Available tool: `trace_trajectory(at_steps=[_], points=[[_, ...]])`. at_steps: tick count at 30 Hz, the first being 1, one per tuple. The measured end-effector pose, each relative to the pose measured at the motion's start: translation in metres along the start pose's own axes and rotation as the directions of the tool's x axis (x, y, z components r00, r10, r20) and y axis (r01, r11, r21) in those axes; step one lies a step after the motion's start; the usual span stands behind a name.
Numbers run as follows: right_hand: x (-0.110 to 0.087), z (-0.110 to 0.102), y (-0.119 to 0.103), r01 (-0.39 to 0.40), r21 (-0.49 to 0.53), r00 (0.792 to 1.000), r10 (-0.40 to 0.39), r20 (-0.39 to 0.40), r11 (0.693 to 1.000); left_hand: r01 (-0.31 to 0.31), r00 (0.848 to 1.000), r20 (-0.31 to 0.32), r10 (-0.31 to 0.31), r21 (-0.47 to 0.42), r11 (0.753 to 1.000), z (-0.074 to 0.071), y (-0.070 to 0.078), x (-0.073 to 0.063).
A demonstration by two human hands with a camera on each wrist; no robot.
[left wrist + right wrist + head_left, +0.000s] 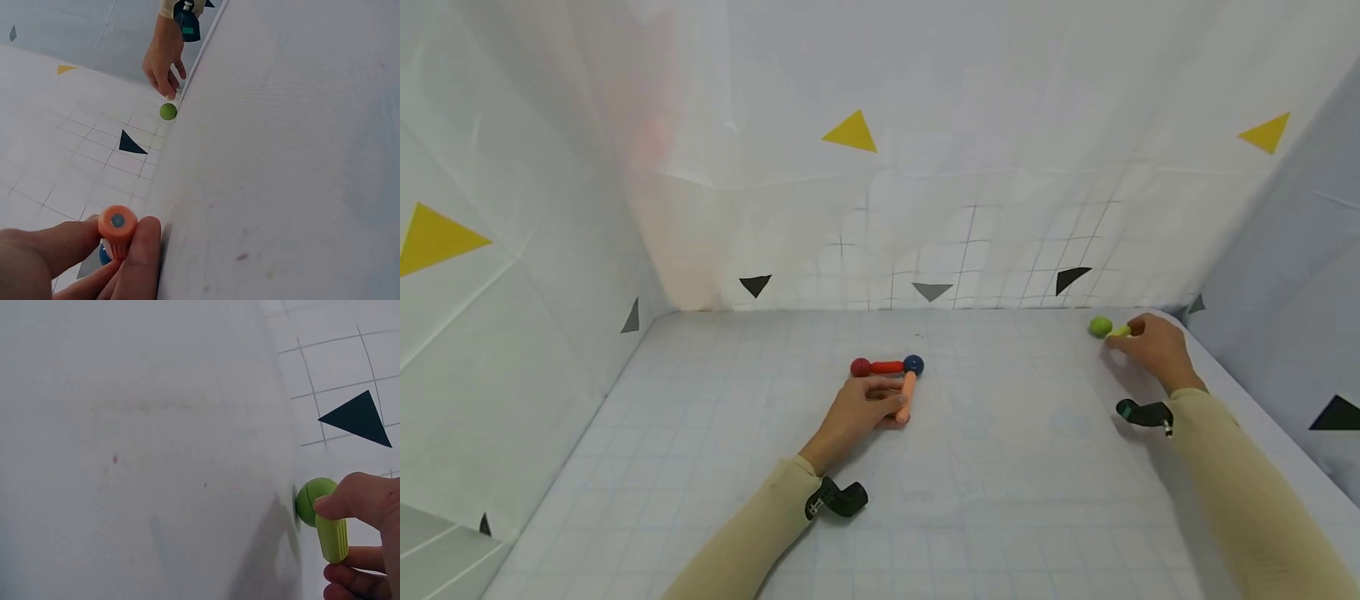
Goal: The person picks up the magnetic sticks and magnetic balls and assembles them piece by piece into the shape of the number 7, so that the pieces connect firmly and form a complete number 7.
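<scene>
My left hand [867, 406] pinches an orange magnetic rod [907, 397] between thumb and fingers. That rod's far end meets a blue ball [913, 364]. A red rod [887, 367] lies between the blue ball and a dark red ball [861, 367]. In the left wrist view the orange rod's near end shows a metal disc [117, 220]. Far to the right, my right hand [1156, 348] pinches a yellow-green rod [332, 539] between thumb and fingers. Right beside it a green ball [312, 499] sits on the table; whether rod and ball touch I cannot tell.
The white, faintly gridded table [1000, 467] ends at a white sheet wall behind, with more sheeting left and right. Black, grey and yellow triangles [852, 132] mark the walls. The right hand and green ball are close to the table's back right corner.
</scene>
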State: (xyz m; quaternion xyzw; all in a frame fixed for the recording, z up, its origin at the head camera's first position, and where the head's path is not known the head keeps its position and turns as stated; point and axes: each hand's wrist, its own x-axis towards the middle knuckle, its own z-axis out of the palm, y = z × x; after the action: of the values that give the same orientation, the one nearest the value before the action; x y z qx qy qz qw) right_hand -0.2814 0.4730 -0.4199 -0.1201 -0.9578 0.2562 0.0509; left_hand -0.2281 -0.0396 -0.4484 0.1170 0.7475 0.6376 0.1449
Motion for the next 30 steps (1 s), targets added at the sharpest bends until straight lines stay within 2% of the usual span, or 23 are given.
trace_trajectory(at_steps=[4, 11, 22, 30], points=[[-0.002, 0.002, -0.004, 0.013, 0.011, 1.0, -0.013, -0.023, 1.0, 0.004, 1.0, 0.003, -0.004, -0.008, 1.0, 0.0, 0.001, 0.001], [-0.006, 0.007, -0.014, 0.014, 0.02, 0.999, -0.013, -0.05, 1.0, 0.011, 1.0, -0.011, -0.01, 0.035, 0.999, -0.001, 0.002, 0.002], [-0.018, 0.009, -0.038, 0.033, 0.072, 0.996, -0.028, -0.082, 0.997, 0.023, 1.0, -0.015, -0.023, 0.024, 0.999, 0.0, 0.004, 0.001], [-0.03, 0.013, -0.061, 0.099, 0.097, 0.991, -0.09, -0.095, 0.99, 0.019, 1.0, -0.017, -0.019, 0.033, 0.999, 0.0, 0.004, 0.001]])
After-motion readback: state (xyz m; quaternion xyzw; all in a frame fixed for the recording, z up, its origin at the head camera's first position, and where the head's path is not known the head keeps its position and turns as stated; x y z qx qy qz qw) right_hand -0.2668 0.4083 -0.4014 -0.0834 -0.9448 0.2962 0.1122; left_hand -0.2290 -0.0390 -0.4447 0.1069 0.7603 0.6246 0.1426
